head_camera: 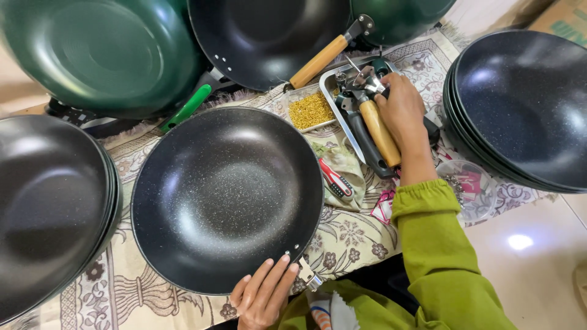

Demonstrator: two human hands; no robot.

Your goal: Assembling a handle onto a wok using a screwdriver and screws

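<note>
- The left hand [263, 296] rests flat on the near rim of the black wok [226, 198] on the patterned cloth [354, 235], fingers spread beside its metal bracket [309, 275]; it should steady the rim there.
- The right hand [400, 110] reaches into the metal tray [327, 79], grip curled around a wooden handle [380, 131]; lift it straight out.
- Stacked woks [520, 104] crowd both sides, and a tub of yellow screws [310, 110] sits just beside the tray.

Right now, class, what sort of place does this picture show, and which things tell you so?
Probably a small workshop where handles get fitted to pans: stacks of handle-less pans, a metal tray of wooden handles, and a dish of small yellow bits, all on a patterned cloth.
</note>
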